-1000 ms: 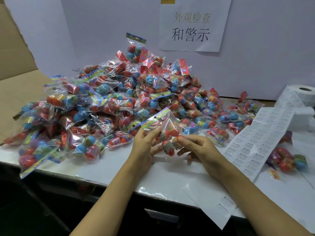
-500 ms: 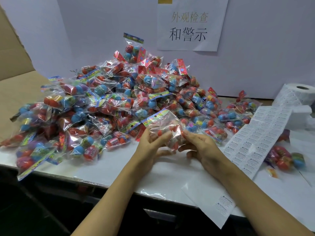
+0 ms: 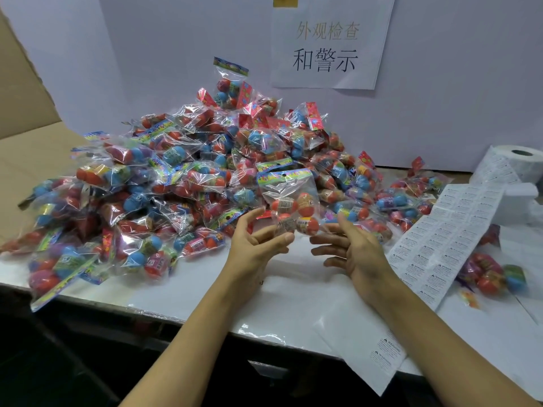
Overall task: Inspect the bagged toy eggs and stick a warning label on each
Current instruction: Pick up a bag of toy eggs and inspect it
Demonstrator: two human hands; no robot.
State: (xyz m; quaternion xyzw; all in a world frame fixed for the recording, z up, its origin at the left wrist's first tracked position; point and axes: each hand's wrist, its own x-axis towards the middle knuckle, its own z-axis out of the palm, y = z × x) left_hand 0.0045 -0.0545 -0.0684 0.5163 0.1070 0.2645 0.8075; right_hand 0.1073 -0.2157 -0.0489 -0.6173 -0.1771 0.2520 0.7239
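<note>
Since the earlier frames both hands have been drawn apart and opened, and the bag of toy eggs (image 3: 289, 201), previously gripped between them, is now seen upright between the fingertips. Its printed header card is uppermost, and four red-orange eggs are visible inside. Whether it is still touched by either hand cannot be told.

Left hand (image 3: 255, 245): fingers relaxed and spread, palm turned inward, nothing held; its thumb lies just beside the lower left edge of the bag.

Right hand (image 3: 352, 248): fingers loosely extended toward the bag, nothing gripped.

Pile of bagged toy eggs (image 3: 182, 183): heaped on the white counter (image 3: 205, 292) behind and to the left of the hands, reaching up against the back wall.

Warning label sheet (image 3: 446, 230): unrolled across the counter to the right of the right hand, fed from a label roll (image 3: 511, 164) at the far right.

Separate bag of eggs (image 3: 493, 274): lying on the counter beyond the label sheet.

Backing strip (image 3: 364, 342): overhanging the near counter edge, two labels remaining on it.

Paper sign (image 3: 329, 42): fixed to the wall above the pile, printed with Chinese characters.
</note>
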